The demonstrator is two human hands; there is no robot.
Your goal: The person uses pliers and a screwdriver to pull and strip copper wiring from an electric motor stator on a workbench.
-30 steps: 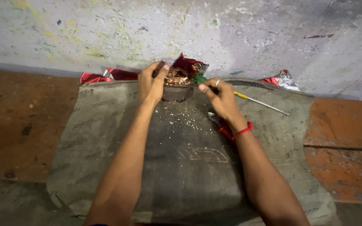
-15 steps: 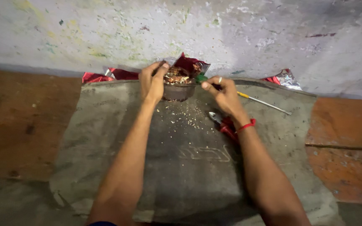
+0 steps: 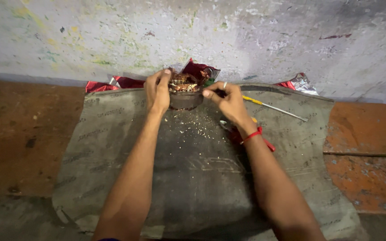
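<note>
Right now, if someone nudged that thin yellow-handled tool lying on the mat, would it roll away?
Probably only a little. The yellow-handled tool looks slim and round, so it may roll, but the coarse grey mat under it should slow it. It seems stiff and light. It lies just beyond the right hand.

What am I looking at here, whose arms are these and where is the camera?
There is no machine: these are a person's two bare arms, filmed by a camera worn on their head, looking down at the floor in front of a paint-speckled wall. A grey woven mat lies on the reddish floor. At its far edge stands a small dark bowl filled with reddish-brown bits. The left hand cups the bowl's side; the right hand, with a ring and a red thread at the wrist, touches its rim. Crumbs are scattered on the mat. Nearby lie a thin yellow-handled tool, red-handled scissors partly hidden by the wrist, and red foil wrappers.
</note>
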